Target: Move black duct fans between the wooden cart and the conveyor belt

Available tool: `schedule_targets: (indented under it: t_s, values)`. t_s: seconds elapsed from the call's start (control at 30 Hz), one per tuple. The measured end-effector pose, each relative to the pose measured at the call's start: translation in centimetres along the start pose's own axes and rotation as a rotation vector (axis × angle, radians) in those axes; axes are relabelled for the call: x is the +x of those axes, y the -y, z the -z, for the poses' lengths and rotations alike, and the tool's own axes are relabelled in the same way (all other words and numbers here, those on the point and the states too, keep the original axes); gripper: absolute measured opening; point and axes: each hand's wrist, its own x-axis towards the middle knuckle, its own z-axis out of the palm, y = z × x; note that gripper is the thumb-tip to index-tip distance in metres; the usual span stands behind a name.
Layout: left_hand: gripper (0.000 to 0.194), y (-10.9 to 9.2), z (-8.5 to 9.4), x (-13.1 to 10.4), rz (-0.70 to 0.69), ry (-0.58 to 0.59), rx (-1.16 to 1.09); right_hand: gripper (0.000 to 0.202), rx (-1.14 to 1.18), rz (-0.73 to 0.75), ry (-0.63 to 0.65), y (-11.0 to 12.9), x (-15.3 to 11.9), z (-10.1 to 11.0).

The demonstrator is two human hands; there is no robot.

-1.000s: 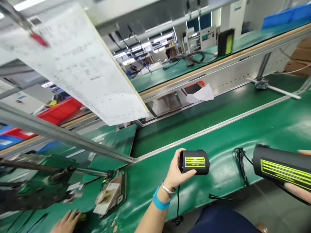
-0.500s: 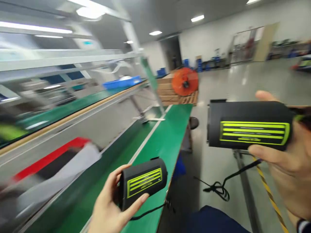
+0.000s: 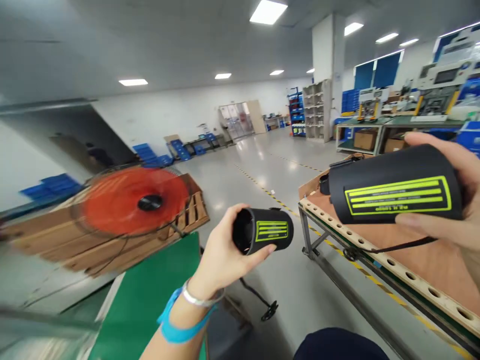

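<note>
View swung: red fan [image 3: 131,202] left (spinning), cart [image 3: 405,260] right.

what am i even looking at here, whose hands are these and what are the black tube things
This is one picture from a camera worn on a person's head, looking forward and down, so the two bare hands are that person's own. The left hand, with a blue wristband and a silver bangle, grips a short black cylinder with a yellow-green label, its open end facing the camera. The right hand grips a second, similar black cylinder, which looks bigger partly because it is closer; a thin black cord hangs from it. Below the right hand is a wooden-topped cart with holes along its edge. At left are a green conveyor belt and an orange fan, blurred.
</note>
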Motion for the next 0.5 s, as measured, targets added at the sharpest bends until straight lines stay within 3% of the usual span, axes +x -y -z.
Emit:
schedule_targets:
  t_s: [0.1, 0.23, 0.37, 0.5]
  values:
    - [0.075, 0.4, -2.8, 7.6, -0.135, 0.138, -0.065, 0.090, -0.130, -0.062, -0.060, -1.0, 2.4, 0.3]
    - [0.075, -1.3, -8.7, 15.9, -0.293, 0.278, -0.023, 0.090, -0.348, -0.145, -0.061, -5.4, 5.0, 0.3]
    - [0.077, -3.8, -15.9, 21.2, -0.371, 0.402, 0.061, 0.099, -0.556, -0.349, -0.036, -12.1, 5.2, -0.3]
    - [0.080, -5.6, -22.9, 24.8, -0.444, 0.500, 0.126, 0.103, -0.748, -0.609, 0.063, -18.8, 3.5, -1.7]
